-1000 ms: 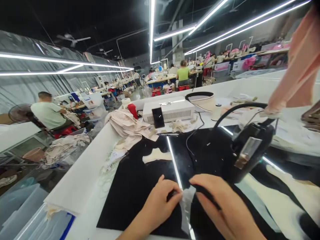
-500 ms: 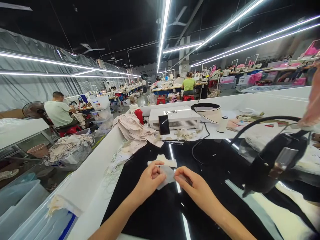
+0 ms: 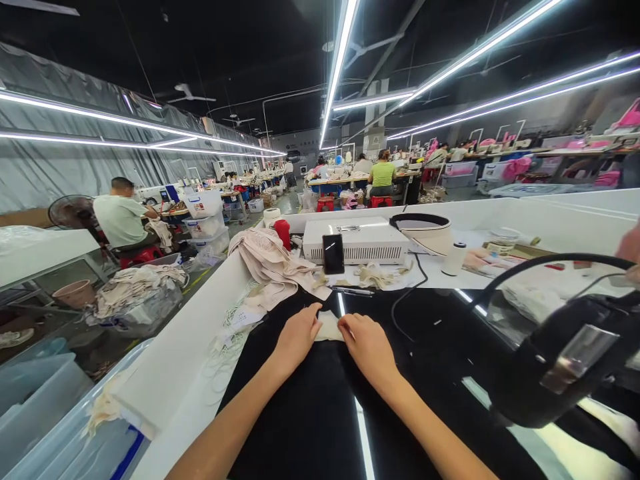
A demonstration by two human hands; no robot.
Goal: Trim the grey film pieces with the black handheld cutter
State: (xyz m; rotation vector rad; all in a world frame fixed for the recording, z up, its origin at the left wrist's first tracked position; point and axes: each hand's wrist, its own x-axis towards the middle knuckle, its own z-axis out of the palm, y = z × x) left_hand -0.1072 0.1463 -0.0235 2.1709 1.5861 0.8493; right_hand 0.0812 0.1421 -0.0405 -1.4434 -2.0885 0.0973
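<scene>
A small cream fabric piece lies on the glossy black surface, between my two hands. My left hand is at its left edge, fingers closed together and pinching there. At its right edge my right hand has its thumb and fingers closed on the piece. The fingertips hide both side edges of the fabric.
Behind stand a white vented box and a phone. Crumpled beige fabric lies at the left, a black cable at the right. A dark machine and another person's hand are at the far right.
Both hands have moved forward onto the cream piece. The translucent greyish piece seen between them before no longer shows. The dark machine at the right appears lower and further right.
</scene>
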